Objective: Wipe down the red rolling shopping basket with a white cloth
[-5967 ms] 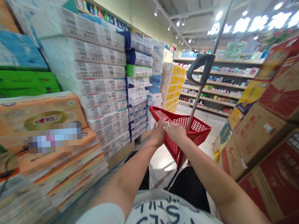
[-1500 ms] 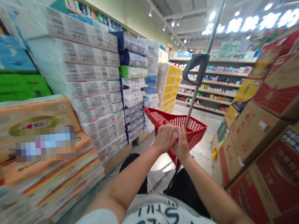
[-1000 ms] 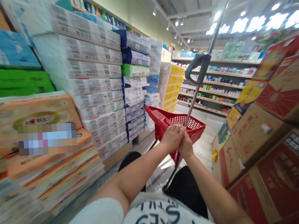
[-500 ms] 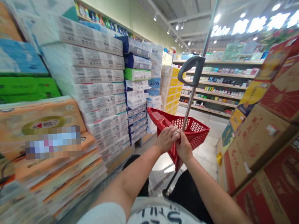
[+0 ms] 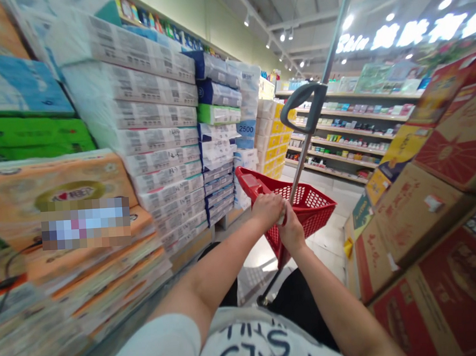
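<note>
hands (image 5: 280, 218) clasped together over red basket (image 5: 323, 211)

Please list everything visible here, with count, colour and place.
basket: one, red, in the aisle ahead.
handle: one, grey, above the basket.
tissue packs: many, white, blue, green, orange, stacked left.
cartons: several, brown and red, stacked right.
shelves: several, stocked, far end.
lamps: several, white, ceiling.
scrap: one, white, over the basket's near rim.
left hand: one, at the scrap.
right hand: one, against the left hand, fingers curled.
</note>
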`<state>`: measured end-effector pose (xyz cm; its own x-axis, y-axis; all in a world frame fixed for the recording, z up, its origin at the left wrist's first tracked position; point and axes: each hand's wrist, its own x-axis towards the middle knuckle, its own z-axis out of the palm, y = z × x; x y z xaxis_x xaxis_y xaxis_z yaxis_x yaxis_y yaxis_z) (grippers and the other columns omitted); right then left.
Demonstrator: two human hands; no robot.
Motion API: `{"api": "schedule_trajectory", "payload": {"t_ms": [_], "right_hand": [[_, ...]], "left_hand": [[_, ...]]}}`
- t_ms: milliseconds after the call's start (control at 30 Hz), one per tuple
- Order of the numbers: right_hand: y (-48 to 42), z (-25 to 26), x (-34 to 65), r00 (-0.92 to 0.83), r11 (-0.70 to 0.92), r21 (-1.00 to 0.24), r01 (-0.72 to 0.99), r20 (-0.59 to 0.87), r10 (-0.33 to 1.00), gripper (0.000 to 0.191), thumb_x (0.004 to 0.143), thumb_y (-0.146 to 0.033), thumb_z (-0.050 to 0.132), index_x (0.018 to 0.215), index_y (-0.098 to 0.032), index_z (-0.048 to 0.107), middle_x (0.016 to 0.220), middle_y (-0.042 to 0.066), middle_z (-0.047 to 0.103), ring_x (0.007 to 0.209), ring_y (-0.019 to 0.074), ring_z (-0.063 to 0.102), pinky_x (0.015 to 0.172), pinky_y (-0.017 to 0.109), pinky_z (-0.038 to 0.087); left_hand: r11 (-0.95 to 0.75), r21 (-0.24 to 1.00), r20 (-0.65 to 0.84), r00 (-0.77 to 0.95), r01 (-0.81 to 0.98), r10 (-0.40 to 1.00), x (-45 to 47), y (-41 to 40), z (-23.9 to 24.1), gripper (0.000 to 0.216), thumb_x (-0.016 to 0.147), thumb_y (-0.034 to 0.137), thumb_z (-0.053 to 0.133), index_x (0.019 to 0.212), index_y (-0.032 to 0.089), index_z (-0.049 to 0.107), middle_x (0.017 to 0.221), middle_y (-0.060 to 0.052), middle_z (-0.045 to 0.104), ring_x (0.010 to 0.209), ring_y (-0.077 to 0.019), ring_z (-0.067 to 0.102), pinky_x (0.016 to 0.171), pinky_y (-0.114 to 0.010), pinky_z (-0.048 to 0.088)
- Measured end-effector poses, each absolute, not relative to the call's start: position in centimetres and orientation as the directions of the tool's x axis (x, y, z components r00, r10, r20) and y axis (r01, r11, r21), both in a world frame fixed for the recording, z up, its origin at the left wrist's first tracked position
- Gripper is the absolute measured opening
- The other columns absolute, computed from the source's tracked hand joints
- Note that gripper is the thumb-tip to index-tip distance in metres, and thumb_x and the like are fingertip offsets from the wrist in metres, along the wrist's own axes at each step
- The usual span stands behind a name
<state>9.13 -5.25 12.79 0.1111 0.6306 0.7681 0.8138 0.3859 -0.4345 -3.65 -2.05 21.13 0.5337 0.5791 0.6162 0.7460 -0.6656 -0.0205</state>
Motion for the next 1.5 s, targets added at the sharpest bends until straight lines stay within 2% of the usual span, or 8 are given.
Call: {"api": "schedule_trajectory", "payload": {"t_ms": [100, 300, 533, 767, 1000, 1167, 1367, 1500], "right_hand": [[-5.4, 12.8, 9.1, 0.114, 0.374, -0.433, 0.82, 0.764, 0.635, 0.068, 0.08, -0.02, 0.055, 0.144, -0.014, 0.031, 0.138, 0.015, 0.05, 0.125, 0.0244, 0.051, 0.099, 0.037, 0.049], [-5.5, 13.0, 9.3, 0.114, 0.394, -0.433, 0.811, 0.777, 0.62, 0.06, 0.083, -0.024, 0.054, 0.141, -0.017, 0.038, 0.136, 0.012, 0.053, 0.122, 0.0235, 0.054, 0.099, 0.039, 0.049], [-5.4, 13.1, 9.3, 0.125, 0.394, -0.439, 0.807, 0.781, 0.612, 0.055, 0.082, -0.023, 0.055, 0.136, -0.016, 0.043, 0.13, 0.014, 0.056, 0.12, 0.0256, 0.054, 0.1, 0.044, 0.047], [-5.5, 13.3, 9.3, 0.06, 0.438, -0.38, 0.815, 0.807, 0.587, 0.046, 0.085, -0.025, 0.05, 0.131, -0.018, 0.047, 0.129, 0.013, 0.055, 0.121, 0.025, 0.051, 0.104, 0.046, 0.042], [-5.7, 13.7, 9.4, -0.003, 0.459, -0.324, 0.828, 0.815, 0.58, 0.053, 0.083, -0.033, 0.056, 0.132, -0.016, 0.044, 0.127, 0.015, 0.055, 0.119, 0.0285, 0.052, 0.102, 0.048, 0.044], [-5.6, 13.3, 9.7, 0.061, 0.426, -0.343, 0.837, 0.833, 0.55, 0.043, 0.084, -0.025, 0.049, 0.126, -0.018, 0.049, 0.123, 0.014, 0.058, 0.118, 0.0278, 0.053, 0.1, 0.049, 0.045], [-5.8, 12.8, 10.0, 0.012, 0.418, -0.269, 0.868, 0.852, 0.524, 0.055, 0.078, -0.035, 0.057, 0.129, -0.015, 0.046, 0.122, 0.017, 0.058, 0.114, 0.0321, 0.056, 0.095, 0.051, 0.049], [-6.3, 13.0, 9.6, 0.073, 0.349, -0.288, 0.892, 0.852, 0.518, 0.046, 0.081, -0.032, 0.051, 0.125, -0.017, 0.048, 0.119, 0.014, 0.06, 0.113, 0.0292, 0.057, 0.093, 0.047, 0.051]], "left_hand": [[-0.693, 0.044, 0.602, 0.535, 0.719, 0.593, -3.5, -1.8, 21.4, 0.025, 0.098, 0.03, 0.039, 0.096, 0.014, 0.058, 0.086, -0.008, 0.064, 0.083, -0.0217, 0.063, 0.078, -0.038, 0.047], [-0.886, -0.036, 0.795, 0.551, 0.463, 0.256, -6.1, -2.7, 18.2, 0.02, 0.097, 0.027, 0.041, 0.105, 0.019, 0.058, 0.124, -0.009, 0.056, 0.126, -0.0208, 0.044, 0.102, -0.039, 0.041], [-0.8, 0.018, 0.783, 0.489, 0.599, 0.384, -6.5, -2.7, 18.4, 0.032, 0.093, 0.032, 0.048, 0.122, 0.022, 0.054, 0.107, -0.01, 0.06, 0.103, -0.0224, 0.054, 0.089, -0.04, 0.046], [-0.821, -0.121, 0.784, 0.561, 0.558, 0.266, -6.9, -3.2, 17.3, 0.036, 0.091, 0.044, 0.05, 0.115, 0.019, 0.059, 0.135, -0.012, 0.049, 0.128, -0.0293, 0.039, 0.105, -0.046, 0.033], [-0.743, 0.063, 0.73, 0.477, 0.667, 0.49, -5.7, -2.5, 20.0, 0.022, 0.088, 0.027, 0.051, 0.106, 0.018, 0.06, 0.096, -0.006, 0.066, 0.097, -0.0217, 0.058, 0.098, -0.041, 0.04], [-0.785, -0.143, 0.739, 0.593, 0.603, 0.321, -5.9, -3.2, 19.0, 0.03, 0.092, 0.03, 0.047, 0.119, 0.021, 0.056, 0.13, -0.007, 0.056, 0.126, -0.024, 0.043, 0.107, -0.043, 0.031], [-0.739, -0.003, 0.646, 0.565, 0.673, 0.512, -5.1, -2.3, 20.4, 0.035, 0.097, 0.036, 0.037, 0.09, 0.016, 0.064, 0.093, -0.008, 0.066, 0.094, -0.0214, 0.058, 0.089, -0.039, 0.043], [-0.821, -0.07, 0.659, 0.644, 0.566, 0.387, -5.8, -2.3, 20.0, 0.031, 0.097, 0.036, 0.04, 0.104, 0.017, 0.063, 0.109, -0.009, 0.064, 0.108, -0.0222, 0.054, 0.096, -0.039, 0.039]]}}
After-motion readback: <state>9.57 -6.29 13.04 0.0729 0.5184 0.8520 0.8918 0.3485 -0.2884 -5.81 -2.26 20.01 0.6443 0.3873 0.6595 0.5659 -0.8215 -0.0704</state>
